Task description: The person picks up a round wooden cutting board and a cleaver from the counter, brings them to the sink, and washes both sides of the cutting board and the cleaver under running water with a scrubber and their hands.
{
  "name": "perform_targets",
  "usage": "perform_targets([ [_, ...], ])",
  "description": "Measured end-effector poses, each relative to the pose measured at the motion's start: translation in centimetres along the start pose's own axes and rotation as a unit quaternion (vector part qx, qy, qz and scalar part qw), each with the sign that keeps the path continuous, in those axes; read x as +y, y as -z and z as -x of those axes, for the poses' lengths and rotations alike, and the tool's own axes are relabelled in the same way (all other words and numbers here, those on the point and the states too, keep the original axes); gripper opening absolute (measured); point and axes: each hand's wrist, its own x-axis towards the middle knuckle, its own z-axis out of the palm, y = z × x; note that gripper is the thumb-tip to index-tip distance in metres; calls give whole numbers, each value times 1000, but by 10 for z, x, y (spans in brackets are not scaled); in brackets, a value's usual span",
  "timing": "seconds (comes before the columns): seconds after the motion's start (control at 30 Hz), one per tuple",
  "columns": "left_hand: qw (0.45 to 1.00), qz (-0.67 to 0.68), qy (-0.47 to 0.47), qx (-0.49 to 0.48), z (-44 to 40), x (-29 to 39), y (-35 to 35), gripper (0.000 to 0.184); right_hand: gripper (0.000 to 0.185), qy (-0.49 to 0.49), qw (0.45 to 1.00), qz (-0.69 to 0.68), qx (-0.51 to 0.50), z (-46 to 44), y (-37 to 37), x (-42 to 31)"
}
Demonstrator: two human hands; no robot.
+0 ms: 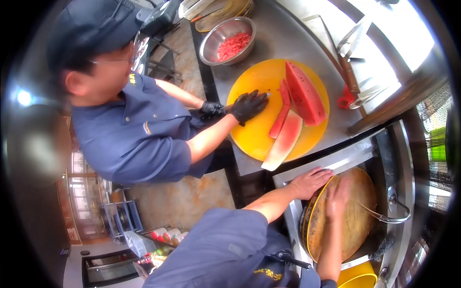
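A round wooden board with a dark, worn rim stands tilted in the metal sink. Fingers stretched out, my left hand lies flat at the board's upper left edge, by the sink's rim. My right hand is over the board's face, near its upper part; motion blur smears its fingers. Beside the board, a thin stream of water comes from the curved metal faucet.
A co-worker in black gloves stands at the counter by a yellow round board with watermelon pieces. Behind it is a metal bowl of red chunks. Tools lie at the counter's far side. A yellow container sits below the sink's edge.
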Motion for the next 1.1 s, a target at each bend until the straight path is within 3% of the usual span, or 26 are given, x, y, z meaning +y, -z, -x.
perform_targets([
  [0.07, 1000, -5, 3, -31, -3, -3, 7, 75, 74, 74, 997, 15, -30, 58, 8, -12],
  [0.13, 998, -8, 8, -62, -3, -4, 14, 73, 73, 41, 996, 30, -78, 120, 22, 7],
  [0.23, 997, -5, 9, -77, -2, -10, 12, 71, 69, -113, 986, 93, -80, 168, 44, 69],
  [0.37, 999, -45, -2, -17, 1, -11, 2, 70, 73, -257, 945, 203, 10, 111, 28, 241],
  [0.4, 1000, -24, -8, -6, 1, -7, 2, 69, 74, -301, 922, 221, 100, 77, 4, 281],
  [0.43, 1000, -3, -14, 6, 2, -3, 1, 68, 72, -338, 936, 95, 28, 30, 52, 199],
  [0.47, 1000, -4, -11, -5, 4, -3, 2, 69, 67, -288, 957, -32, 28, 6, 78, 124],
  [0.5, 1000, -5, -13, -5, 3, 0, 2, 69, 65, -188, 966, 168, -62, -30, 62, 143],
  [0.57, 1000, -2, -9, -8, -1, 5, 2, 69, 64, -26, 976, 216, -14, -74, -12, 152],
  [0.6, 1000, -3, -11, -9, -2, 7, 3, 69, 65, 25, 990, 64, 121, -78, -41, 136],
  [0.67, 999, -28, 2, -28, 0, 6, 2, 70, 68, 63, 996, 48, 48, -31, -18, 24],
  [0.73, 999, -26, -2, -35, 1, 4, 5, 70, 70, 93, 995, 30, 0, 26, -11, -1],
  [0.87, 1000, -6, -26, -6, 8, -5, -4, 73, 75, -16, 995, 71, -67, 155, 21, 29],
  [0.93, 999, -27, -24, -11, 8, -9, 0, 73, 68, -57, 993, 93, -36, 183, 23, 86],
  [1.1, 998, -55, -24, -15, 9, -7, 3, 73, 70, -189, 959, 211, 21, 94, 8, 241],
])
